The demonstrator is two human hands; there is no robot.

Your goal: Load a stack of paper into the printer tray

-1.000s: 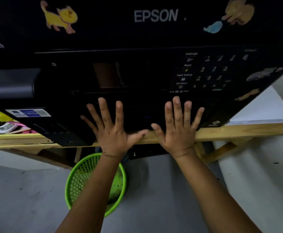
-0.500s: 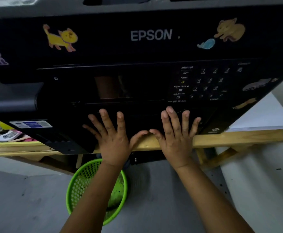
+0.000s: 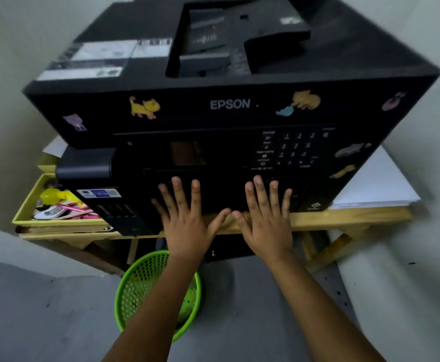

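Your black Epson printer [image 3: 229, 105] fills most of the view, sitting on a wooden table [image 3: 344, 218] whose top it largely hides. Its upper feeder area is blurred, and the keypad and small screen on the front panel are too dim to read. The tray front [image 3: 221, 194] is a dark band low on the printer; you cannot tell from here whether it is fully shut or what lies inside. A white stack of paper [image 3: 375, 184] lies on the table to the right, partly tucked behind the printer's corner. At the left, a yellow box [image 3: 28, 202] of small items is half covered by the printer's side unit. A green basket [image 3: 140, 288] on the floor is partly hidden by your left forearm. Your left hand [image 3: 187, 226] and right hand [image 3: 265, 223] lie flat, fingers spread, grasping nothing, fingertips pressed against the tray front, thumbs nearly meeting.
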